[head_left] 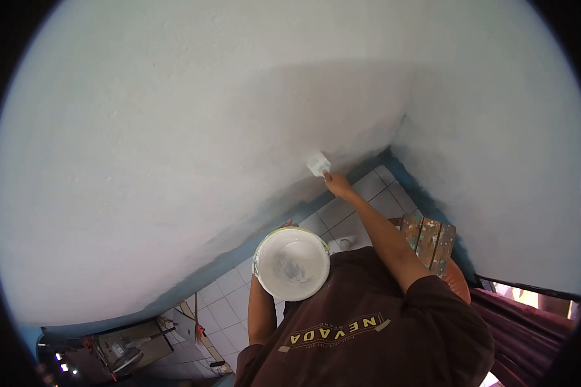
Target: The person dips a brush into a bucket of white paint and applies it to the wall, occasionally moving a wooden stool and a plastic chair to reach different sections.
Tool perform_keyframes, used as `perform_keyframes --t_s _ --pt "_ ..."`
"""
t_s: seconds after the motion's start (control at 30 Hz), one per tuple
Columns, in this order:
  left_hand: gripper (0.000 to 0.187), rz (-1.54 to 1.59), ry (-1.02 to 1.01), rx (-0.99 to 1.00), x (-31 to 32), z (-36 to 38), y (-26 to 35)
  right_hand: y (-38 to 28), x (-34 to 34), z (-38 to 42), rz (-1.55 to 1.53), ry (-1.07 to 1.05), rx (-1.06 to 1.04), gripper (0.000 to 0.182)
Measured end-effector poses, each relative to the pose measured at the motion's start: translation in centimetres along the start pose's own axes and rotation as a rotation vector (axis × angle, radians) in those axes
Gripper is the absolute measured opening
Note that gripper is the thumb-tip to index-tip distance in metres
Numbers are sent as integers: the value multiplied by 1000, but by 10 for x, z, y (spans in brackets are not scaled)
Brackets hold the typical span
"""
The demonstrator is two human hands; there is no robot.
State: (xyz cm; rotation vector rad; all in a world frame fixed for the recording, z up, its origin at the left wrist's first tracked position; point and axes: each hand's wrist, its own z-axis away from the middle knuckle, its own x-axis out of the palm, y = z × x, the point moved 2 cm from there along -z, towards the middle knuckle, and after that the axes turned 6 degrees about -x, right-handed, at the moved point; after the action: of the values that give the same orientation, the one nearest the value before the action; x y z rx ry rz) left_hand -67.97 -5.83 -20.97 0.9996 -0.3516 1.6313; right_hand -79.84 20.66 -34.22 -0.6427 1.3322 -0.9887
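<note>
My right hand (337,184) is closed round the handle of a wide brush (318,164) with white paint on it. The brush touches the wall (174,129), which is white above and blue along its lower edge. A round white bucket (291,264) with some whitish paint low inside stands at chest height in front of me. My left hand (289,224) is at the bucket's far side; only a few fingertips show above the rim, and the rest is hidden behind it.
A paint-stained wooden stool (427,242) stands right of my right arm, with an orange round object (457,281) beside it. Dark red curtain (523,329) hangs at lower right. Tools lie on a board (135,345) at lower left. White tiles (226,309) cover the floor.
</note>
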Motion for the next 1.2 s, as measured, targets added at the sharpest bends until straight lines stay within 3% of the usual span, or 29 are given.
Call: perform_keyframes --t_s 0.03,0.07,0.13,0.27,0.33,0.43,0.53,0.6,0.67,0.73,0.87,0.93,1.03,1.1,1.2 --pt "28 -3 5 -4 3 2 -3 13 4 3 -114 -131 263 48" --pt "29 -39 85 24 6 4 -4 18 6 1 -118 -129 263 48" --pt "30 -85 165 52 9 9 0 -2 -7 1 -100 -53 167 52" --pt "39 -92 162 5 4 10 0 -155 -82 25 -89 63 -107 55" --pt "43 -97 128 -9 9 10 4 -211 -112 48 -55 160 -394 55" --pt "51 -68 40 -81 24 9 5 -258 -132 69 -284 110 -434 55" --pt "52 -146 112 -62 23 6 4 -224 -92 40 -219 221 -466 56" --pt "50 -266 201 -67 9 0 6 -153 -48 16 -73 319 -462 55" --pt "49 -265 174 -34 9 2 4 -50 0 3 34 217 -307 55" --pt "49 -259 153 2 8 5 2 -15 3 7 -72 -97 71 56" --pt "46 -185 107 -15 11 7 1 -4 -1 4 -90 -84 239 59" --pt "46 -229 115 7 12 6 2 -81 -41 10 -54 8 -50 60" --pt "44 -149 95 8 18 10 -1 -187 -93 43 -114 77 -171 62" --pt "44 -183 105 -11 29 12 0 -233 -115 59 -157 181 -501 60" --pt "44 -191 118 -55 31 11 2 -249 -115 54 -295 119 -484 57"
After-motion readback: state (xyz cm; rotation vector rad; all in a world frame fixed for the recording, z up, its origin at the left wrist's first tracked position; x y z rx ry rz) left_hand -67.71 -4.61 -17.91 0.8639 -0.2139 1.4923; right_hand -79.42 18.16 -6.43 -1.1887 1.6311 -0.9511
